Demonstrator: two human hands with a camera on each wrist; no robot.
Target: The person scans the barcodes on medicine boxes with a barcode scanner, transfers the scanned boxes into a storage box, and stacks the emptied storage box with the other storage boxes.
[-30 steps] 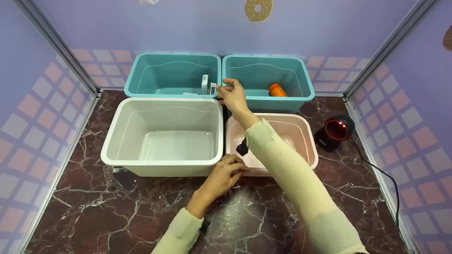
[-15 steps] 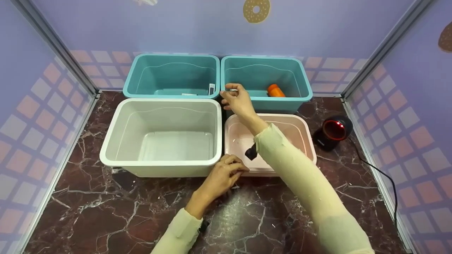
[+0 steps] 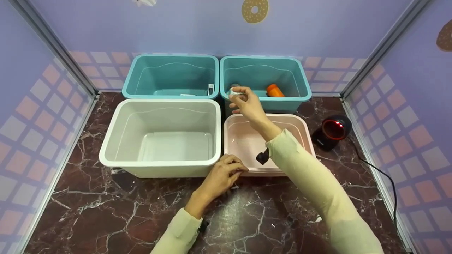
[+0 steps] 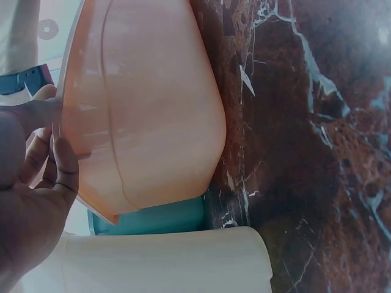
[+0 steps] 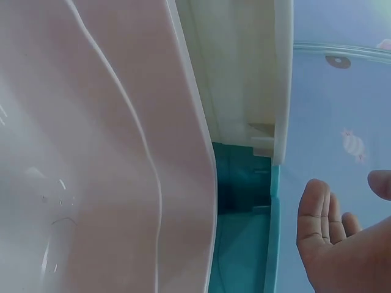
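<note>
My left hand grips the near left corner of a pink bin; the left wrist view shows its fingers curled at the rim. My right hand hovers over the gap between the pink bin and the right teal bin. In the right wrist view, its thumb and fingers stand apart, and nothing shows between them. Beyond its fingertips, a pale object shows at the right teal bin's left end, partly hidden. An orange bottle lies in that bin. The left teal bin contains a small white-and-dark box.
A large white bin stands left of the pink bin. At the right, a black scanner with a red glowing ring trails a cable along the wall. Everything stands on a dark marbled tabletop.
My right hand has moved right and slightly nearer, away from the left teal bin. A white box upright there at first is out of sight. My left hand has stayed at the pink bin's rim.
</note>
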